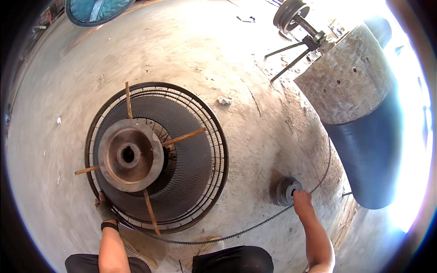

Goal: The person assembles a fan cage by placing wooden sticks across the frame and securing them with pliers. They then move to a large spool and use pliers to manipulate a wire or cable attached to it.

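Observation:
A large spoked reel [220, 191] lies flat on the floor, wound with dark toothed metal strip. My left hand [105, 211], in a grey fingerless glove with a black band at the wrist, has its fingers at the reel's near-left rim and looks closed on it. From there one length of toothed strip [246, 233] curves off to the right. On the reel rests a round cast-metal hub [157, 159] with a keyed bore. At the right, my bare right hand [302, 201] is closed on a small stepped metal pulley [285, 191]; my fingertips are partly hidden.
Several wooden sticks [184, 136] jut across the reel. To the right stands a big drum [348, 75], its near part [364, 159] covered in dark strip. A shaft with a wheel [289, 18] stands far right. At far left is a blue-lined round container [93, 11].

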